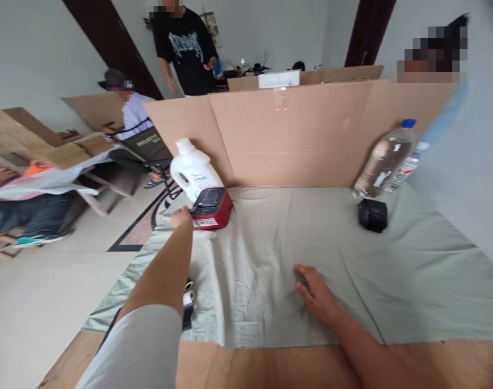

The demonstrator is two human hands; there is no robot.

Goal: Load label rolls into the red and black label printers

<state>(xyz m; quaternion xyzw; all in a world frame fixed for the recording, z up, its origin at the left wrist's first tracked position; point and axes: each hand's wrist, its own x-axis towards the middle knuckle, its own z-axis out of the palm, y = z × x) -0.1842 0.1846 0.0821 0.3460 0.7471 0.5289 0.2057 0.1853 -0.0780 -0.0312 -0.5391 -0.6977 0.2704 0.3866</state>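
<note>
1. Left hand [182,218]: arm extended, fingers at the near left end of the red device [211,208]; grasp or mere touch cannot be told.
2. Red device: just right of those fingers, long axis running away rightward, beside the white jug [193,170].
3. Right hand [316,294]: flat on the green cloth [412,270], fingers released, well apart from the device.

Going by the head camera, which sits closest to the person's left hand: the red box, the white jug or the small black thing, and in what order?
From the left hand:
1. Red box, touching it on its right.
2. White jug, just behind the box.
3. Small black thing, far across the green cloth, below the clear bottle.
</note>
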